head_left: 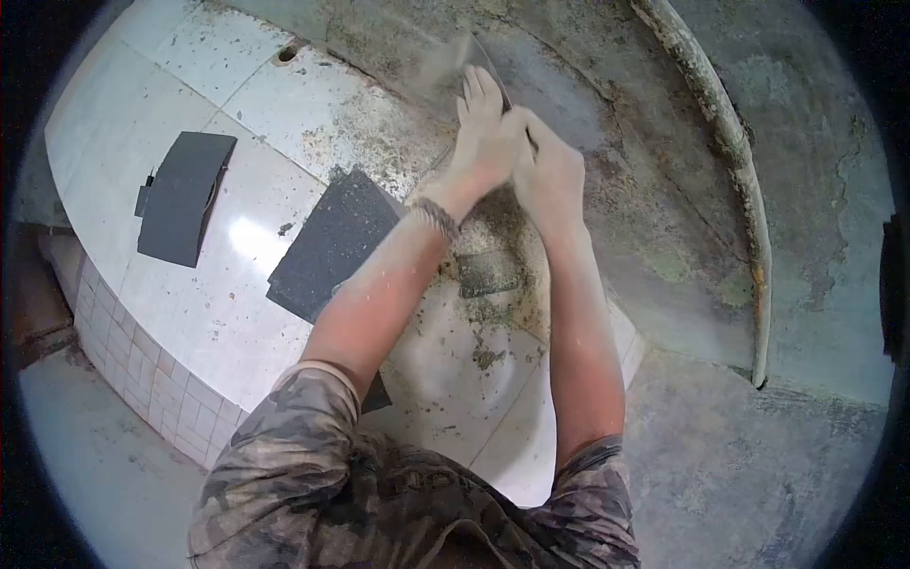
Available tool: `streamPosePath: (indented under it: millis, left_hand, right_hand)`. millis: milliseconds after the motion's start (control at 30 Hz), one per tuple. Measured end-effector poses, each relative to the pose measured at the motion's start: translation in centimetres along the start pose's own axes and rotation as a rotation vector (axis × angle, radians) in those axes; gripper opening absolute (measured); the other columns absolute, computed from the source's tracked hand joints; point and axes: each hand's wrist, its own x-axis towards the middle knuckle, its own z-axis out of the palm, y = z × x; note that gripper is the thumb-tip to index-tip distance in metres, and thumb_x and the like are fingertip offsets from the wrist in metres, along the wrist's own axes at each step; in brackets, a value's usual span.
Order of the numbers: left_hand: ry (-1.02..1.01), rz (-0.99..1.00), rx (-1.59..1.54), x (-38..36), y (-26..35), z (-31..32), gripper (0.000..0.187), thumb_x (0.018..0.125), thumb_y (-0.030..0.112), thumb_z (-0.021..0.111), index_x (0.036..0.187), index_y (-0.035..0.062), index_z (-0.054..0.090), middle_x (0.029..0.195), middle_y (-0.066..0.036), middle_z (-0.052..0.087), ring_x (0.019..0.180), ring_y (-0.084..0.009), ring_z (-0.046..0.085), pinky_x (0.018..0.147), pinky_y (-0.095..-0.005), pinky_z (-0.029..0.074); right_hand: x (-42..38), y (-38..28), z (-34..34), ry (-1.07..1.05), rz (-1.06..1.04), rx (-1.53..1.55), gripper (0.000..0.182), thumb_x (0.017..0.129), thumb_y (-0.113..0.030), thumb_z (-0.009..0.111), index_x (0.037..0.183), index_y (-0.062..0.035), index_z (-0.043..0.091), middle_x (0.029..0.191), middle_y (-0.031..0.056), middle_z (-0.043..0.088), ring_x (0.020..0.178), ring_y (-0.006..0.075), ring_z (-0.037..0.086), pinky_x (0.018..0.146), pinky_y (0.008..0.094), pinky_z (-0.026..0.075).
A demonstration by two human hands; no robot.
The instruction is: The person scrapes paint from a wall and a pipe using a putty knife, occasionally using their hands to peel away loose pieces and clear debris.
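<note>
Both my hands are raised together at the stained wall, dusted pale. A thin dark sheet point(495, 71), seen mostly edge-on and looking like sandpaper, rises from between them. My left hand point(487, 133) lies along it with its fingers pressed together. My right hand point(550, 166) is closed at the sheet's lower edge, touching my left hand. A pale blur, like dust or motion, shows beside the sheet. Below my left forearm, a larger dark grey sheet point(332, 242) covered in debris lies on white tiles. A small dark piece point(488, 273) lies between my forearms.
On the tiled ledge point(265, 332), crumbs and dirt are scattered. Another dark grey sheet point(185, 199) with a small tab lies at left. A round hole point(287, 54) opens in the tiles near the wall. A dirty pipe point(725, 123) runs down the wall point(806, 190) at right.
</note>
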Motion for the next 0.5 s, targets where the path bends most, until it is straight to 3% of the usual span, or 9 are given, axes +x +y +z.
streamPosePath:
  millis: [100, 167, 233, 267, 333, 367, 433, 500]
  left_hand:
    - [-0.076, -0.103, -0.130, -4.9, 3.4, 4.4, 0.076, 0.096, 0.028, 0.038, 0.147, -0.0197, 0.006, 0.155, -0.040, 0.004, 0.148, -0.0502, 0.002, 0.120, -0.0543, 0.004]
    - [-0.234, -0.043, -0.161, -9.4, 6.1, 7.8, 0.075, 0.096, 0.025, 0.037, 0.147, -0.0194, 0.005, 0.155, -0.040, 0.002, 0.148, -0.0498, 0.001, 0.120, -0.0537, 0.005]
    - [-0.367, -0.145, -0.300, -10.4, 8.3, 9.9, 0.076, 0.095, 0.025, 0.037, 0.147, -0.0192, 0.004, 0.155, -0.040, 0.001, 0.148, -0.0497, -0.001, 0.121, -0.0536, 0.005]
    - [-0.373, -0.150, -0.305, -10.1, 8.6, 11.0, 0.076, 0.095, 0.025, 0.037, 0.147, -0.0192, 0.004, 0.155, -0.040, 0.001, 0.148, -0.0497, -0.001, 0.121, -0.0536, 0.005]
    - [-0.147, -0.204, -0.478, -9.7, 8.2, 12.8, 0.084, 0.095, 0.025, 0.047, 0.150, -0.0132, -0.003, 0.161, -0.029, -0.001, 0.151, -0.0365, -0.007, 0.122, -0.0441, -0.001]
    - [-0.152, -0.206, -0.474, -9.5, 6.9, 13.1, 0.084, 0.095, 0.025, 0.047, 0.150, -0.0132, -0.003, 0.161, -0.029, -0.001, 0.151, -0.0365, -0.007, 0.122, -0.0441, -0.001]
    - [0.112, -0.119, -0.442, -7.9, 2.6, 12.1, 0.083, 0.094, 0.020, 0.048, 0.151, -0.0108, -0.004, 0.161, -0.026, 0.011, 0.150, -0.0318, 0.013, 0.121, -0.0384, 0.014]
    - [-0.160, -0.303, -0.802, -6.0, -3.4, 7.2, 0.081, 0.093, 0.014, 0.050, 0.152, -0.0102, -0.001, 0.159, -0.022, 0.022, 0.142, -0.0261, 0.032, 0.114, -0.0311, 0.030]
  right_hand:
    - [-5.4, 3.2, -2.6, -0.047, 0.127, 0.112, 0.041, 0.090, -0.017, 0.057, 0.130, -0.0104, 0.060, 0.112, 0.0196, 0.069, 0.106, 0.0296, 0.067, 0.093, 0.0352, 0.048]
    - [-9.8, 6.0, -5.0, -0.034, 0.264, 0.195, 0.040, 0.091, -0.013, 0.057, 0.130, -0.0069, 0.061, 0.123, 0.0145, 0.067, 0.115, 0.0222, 0.062, 0.097, 0.0328, 0.046]
    - [-11.9, 8.8, -6.1, 0.062, 0.367, 0.238, 0.039, 0.090, -0.011, 0.058, 0.129, -0.0050, 0.062, 0.123, 0.0104, 0.068, 0.115, 0.0193, 0.061, 0.098, 0.0316, 0.045]
    - [-11.9, 9.4, -6.3, 0.060, 0.375, 0.234, 0.039, 0.090, -0.011, 0.058, 0.129, -0.0050, 0.062, 0.123, 0.0104, 0.068, 0.115, 0.0193, 0.061, 0.098, 0.0316, 0.045]
    - [-10.1, 8.4, -6.5, 0.038, 0.417, 0.207, 0.038, 0.090, -0.011, 0.057, 0.127, -0.0066, 0.064, 0.120, 0.0120, 0.069, 0.111, 0.0191, 0.062, 0.097, 0.0312, 0.045]
    - [-9.1, 8.0, -5.7, 0.038, 0.422, 0.212, 0.038, 0.090, -0.011, 0.057, 0.127, -0.0066, 0.064, 0.120, 0.0120, 0.069, 0.111, 0.0191, 0.062, 0.097, 0.0312, 0.045]
    - [-6.1, 6.7, -2.1, -0.013, 0.338, 0.239, 0.039, 0.089, -0.016, 0.060, 0.128, -0.0083, 0.064, 0.117, 0.0156, 0.069, 0.108, 0.0187, 0.064, 0.095, 0.0300, 0.046]
    - [-2.9, 5.5, 3.3, -0.027, 0.199, 0.372, 0.039, 0.090, -0.021, 0.059, 0.127, -0.0094, 0.064, 0.112, 0.0197, 0.069, 0.103, 0.0259, 0.067, 0.090, 0.0331, 0.049]
